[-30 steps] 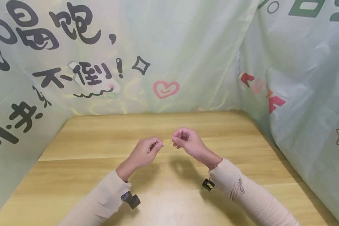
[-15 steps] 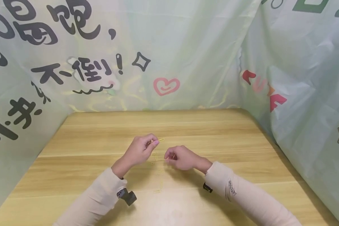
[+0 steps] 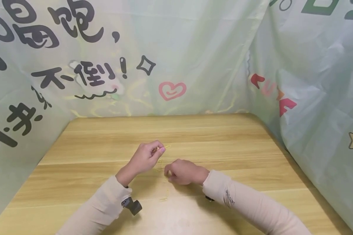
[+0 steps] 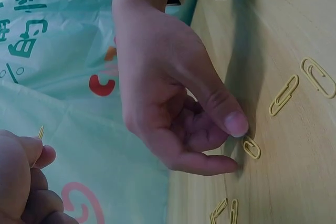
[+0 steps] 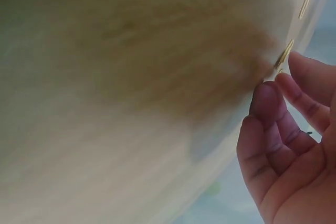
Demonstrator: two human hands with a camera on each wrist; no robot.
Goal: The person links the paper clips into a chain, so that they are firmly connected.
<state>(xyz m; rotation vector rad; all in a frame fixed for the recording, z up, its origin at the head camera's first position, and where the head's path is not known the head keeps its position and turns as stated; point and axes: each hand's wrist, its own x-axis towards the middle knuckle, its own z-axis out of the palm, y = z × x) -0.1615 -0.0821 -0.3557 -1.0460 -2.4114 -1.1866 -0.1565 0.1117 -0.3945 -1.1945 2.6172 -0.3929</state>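
Observation:
Between the thumb and forefinger of my left hand (image 3: 145, 156) a yellow paper clip (image 3: 168, 146) is pinched, its looped end poking out to the right. In the left wrist view that hand fills the lower left corner, with the tip of the clip showing above the thumb. My right hand (image 3: 182, 172) is low over the table, thumb and forefinger parted. Right at its fingertips a single paper clip (image 4: 251, 148) lies on the wood. The right wrist view shows the thumb and forefinger close to a clip (image 5: 285, 53).
More yellow paper clips (image 4: 284, 95) lie scattered on the wooden table (image 3: 106, 137). Two clips (image 3: 160, 162) are just beyond the right hand, and others (image 3: 163, 199) lie nearer the front. A printed pale green curtain (image 3: 206, 58) hangs behind and at both sides.
My right hand has come away from the left one, down and toward me, to a paper clip on the table. The left hand has shifted slightly left, still pinching its clip.

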